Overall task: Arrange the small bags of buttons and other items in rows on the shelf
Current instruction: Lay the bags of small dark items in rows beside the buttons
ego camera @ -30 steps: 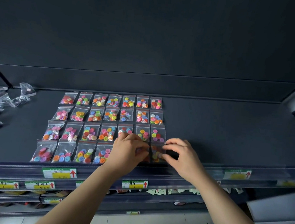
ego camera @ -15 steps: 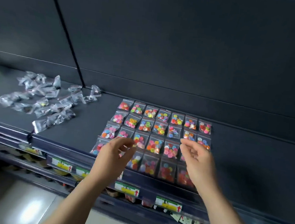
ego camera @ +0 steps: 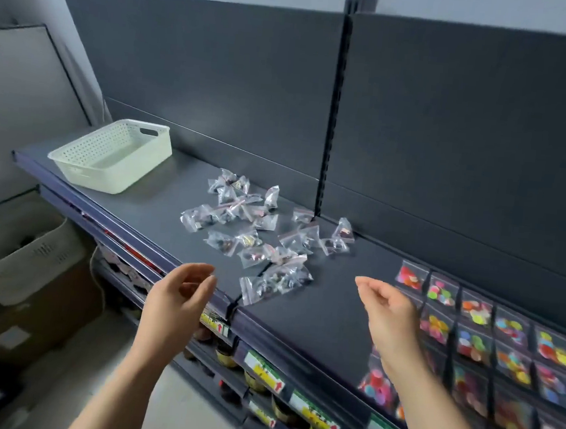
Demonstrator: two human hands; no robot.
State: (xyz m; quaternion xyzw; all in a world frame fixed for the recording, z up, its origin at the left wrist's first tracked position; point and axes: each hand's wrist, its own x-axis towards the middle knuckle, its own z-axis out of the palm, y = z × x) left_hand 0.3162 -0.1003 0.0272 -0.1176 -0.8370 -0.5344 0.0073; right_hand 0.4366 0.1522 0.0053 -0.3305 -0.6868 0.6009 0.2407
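Head view. Your left hand (ego camera: 178,294) hovers at the near edge of the shelf (ego camera: 318,306), fingers loosely curled, holding nothing. Your right hand (ego camera: 389,312) is relaxed and empty too, just left of the rows of button bags (ego camera: 475,344) at the right. A loose pile of clear bags (ego camera: 255,256) lies on the shelf beyond both hands. A white basket (ego camera: 112,155) stands at the far left. Price labels (ego camera: 264,371) run along the near edge.

Both hands are up, empty: left hand (ego camera: 178,294) and right hand (ego camera: 389,316) with fingers loosely curled, forearms reaching forward, well apart.
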